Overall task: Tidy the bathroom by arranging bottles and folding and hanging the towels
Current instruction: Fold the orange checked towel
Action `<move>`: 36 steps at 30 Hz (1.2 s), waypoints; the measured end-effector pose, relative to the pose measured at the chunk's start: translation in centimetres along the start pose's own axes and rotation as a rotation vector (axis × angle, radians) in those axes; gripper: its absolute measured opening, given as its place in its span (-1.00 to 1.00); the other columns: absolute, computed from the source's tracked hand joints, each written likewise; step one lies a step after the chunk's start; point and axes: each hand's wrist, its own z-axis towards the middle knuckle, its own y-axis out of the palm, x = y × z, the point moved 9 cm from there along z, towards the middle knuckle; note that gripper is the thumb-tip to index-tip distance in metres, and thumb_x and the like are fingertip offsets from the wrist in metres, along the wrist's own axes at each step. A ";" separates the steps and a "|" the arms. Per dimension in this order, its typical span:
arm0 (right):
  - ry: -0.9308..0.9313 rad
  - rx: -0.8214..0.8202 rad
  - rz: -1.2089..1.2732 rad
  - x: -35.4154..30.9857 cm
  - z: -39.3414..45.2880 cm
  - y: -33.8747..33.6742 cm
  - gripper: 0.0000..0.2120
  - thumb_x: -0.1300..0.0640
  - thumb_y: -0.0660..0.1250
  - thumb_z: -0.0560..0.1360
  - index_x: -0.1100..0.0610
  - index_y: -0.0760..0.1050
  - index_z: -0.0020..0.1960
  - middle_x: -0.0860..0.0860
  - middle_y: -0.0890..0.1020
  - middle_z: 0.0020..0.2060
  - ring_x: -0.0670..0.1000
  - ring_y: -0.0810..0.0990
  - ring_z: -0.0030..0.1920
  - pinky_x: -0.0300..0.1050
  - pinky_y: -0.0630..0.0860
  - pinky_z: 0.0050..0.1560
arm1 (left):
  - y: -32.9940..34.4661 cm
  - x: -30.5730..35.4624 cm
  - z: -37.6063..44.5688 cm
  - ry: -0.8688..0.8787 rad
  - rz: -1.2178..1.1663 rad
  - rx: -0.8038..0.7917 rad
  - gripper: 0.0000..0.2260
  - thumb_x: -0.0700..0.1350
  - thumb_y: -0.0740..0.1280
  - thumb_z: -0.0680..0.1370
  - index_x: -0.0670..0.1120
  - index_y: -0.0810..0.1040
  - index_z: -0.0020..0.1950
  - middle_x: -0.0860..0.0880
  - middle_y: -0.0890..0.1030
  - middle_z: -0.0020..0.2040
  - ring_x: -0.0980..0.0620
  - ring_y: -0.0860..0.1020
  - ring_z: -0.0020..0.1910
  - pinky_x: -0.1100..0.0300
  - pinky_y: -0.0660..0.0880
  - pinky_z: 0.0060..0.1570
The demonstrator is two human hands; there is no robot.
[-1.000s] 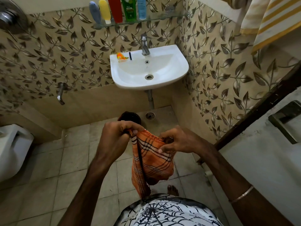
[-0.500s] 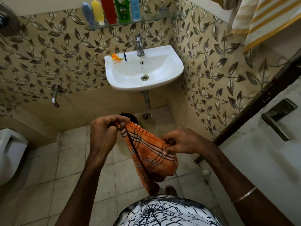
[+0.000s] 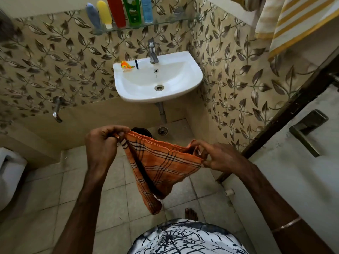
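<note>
An orange checked towel [image 3: 161,165] hangs stretched between my two hands over the floor tiles. My left hand [image 3: 102,145] pinches its upper left corner. My right hand [image 3: 218,158] grips its right edge, fingers tucked into the fold. The towel's lower end droops to a point near my foot. Several bottles stand in a row on the glass shelf [image 3: 165,22] above the sink: a grey-blue one [image 3: 92,15], a yellow one [image 3: 104,13], a red one [image 3: 116,11], a green one [image 3: 131,9] and a light blue one [image 3: 146,9]. A yellow-striped towel [image 3: 293,21] hangs at the upper right.
A white sink [image 3: 194,70] with a tap [image 3: 152,52] is fixed to the leaf-patterned wall; an orange wrapper [image 3: 126,65] lies on its rim. A wall tap [image 3: 56,109] sticks out at left, a toilet [image 3: 9,173] at far left. A door [image 3: 302,162] with handle stands right.
My hands have moved apart, spreading the orange towel wider between them. The view has shifted slightly left and down.
</note>
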 end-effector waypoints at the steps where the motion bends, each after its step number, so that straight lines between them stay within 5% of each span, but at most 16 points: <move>1: 0.012 0.028 -0.009 0.5 -0.1 0.0 -0.32 -0.01 0.46 0.49 -0.22 0.16 0.47 -0.15 0.70 0.05 -0.14 0.61 -0.20 -0.32 0.30 -0.38 | -0.2 -0.1 0.2 0.000 -0.001 0.005 -0.65 -0.43 0.31 0.44 -0.02 0.73 -0.06 0.03 0.72 -0.15 0.08 0.69 -0.14 0.17 0.61 -0.12; 5: 0.016 0.047 -0.099 0.9 -0.1 0.0 -0.59 -0.03 0.37 0.56 -0.19 0.36 0.37 -0.10 0.63 0.12 -0.09 0.54 -0.07 -0.27 0.28 -0.28 | -0.8 -0.5 0.7 -0.012 -0.023 0.028 -0.64 -0.43 0.31 0.43 0.00 0.72 -0.07 0.01 0.72 -0.14 0.02 0.70 -0.10 0.11 0.61 -0.06; 12: 0.076 0.194 -0.137 1.4 -0.7 -1.0 -0.64 -0.02 0.33 0.59 -0.12 0.49 0.38 -0.08 0.51 0.30 0.00 0.52 0.24 -0.14 0.41 0.00 | -1.1 -0.5 0.6 0.013 0.011 0.030 -0.66 -0.44 0.31 0.44 -0.05 0.72 -0.04 0.01 0.72 -0.12 0.05 0.68 -0.09 0.11 0.61 -0.03; 21: 0.024 0.506 -0.161 1.6 -1.4 -3.0 -0.84 0.02 0.42 0.52 -0.02 0.66 0.09 0.03 0.64 -0.02 0.09 0.59 -0.04 -0.09 0.44 -0.16 | -2.0 -1.4 0.9 0.041 0.067 -0.023 -0.56 -0.44 0.31 0.48 0.14 0.66 -0.11 0.30 0.68 -0.22 0.33 0.64 -0.16 0.41 0.58 -0.13; 27: 0.081 0.662 -0.030 1.8 -2.3 -5.1 -0.42 0.01 0.52 0.45 0.02 0.43 0.41 0.09 0.69 -0.06 0.10 0.66 -0.08 0.07 0.63 -0.09 | -1.5 -2.0 1.2 0.195 0.276 -0.157 -0.56 -0.50 0.26 0.46 -0.11 0.65 0.19 -0.08 0.69 0.05 0.03 0.65 0.00 0.51 0.53 -0.11; 32: 0.064 0.807 -0.084 1.5 -3.0 -7.4 -0.77 0.02 0.39 0.50 0.10 0.65 0.08 0.06 0.68 -0.15 0.12 0.60 -0.08 0.15 0.57 -0.11 | -0.4 -0.3 0.3 0.368 0.447 -0.134 -0.56 -0.58 0.30 0.34 -0.18 0.72 0.04 -0.12 0.73 -0.11 -0.02 0.65 -0.16 0.30 0.45 -0.21; 36: 0.058 0.826 -0.046 1.4 -2.9 -8.0 -0.79 0.04 0.32 0.51 0.13 0.67 0.01 0.09 0.66 -0.16 0.13 0.59 -0.06 0.22 0.54 -0.05 | 0.4 -1.0 0.5 0.408 0.511 -0.193 -0.58 -0.60 0.32 0.33 -0.21 0.70 0.02 -0.15 0.72 -0.11 -0.07 0.65 -0.17 0.22 0.49 -0.18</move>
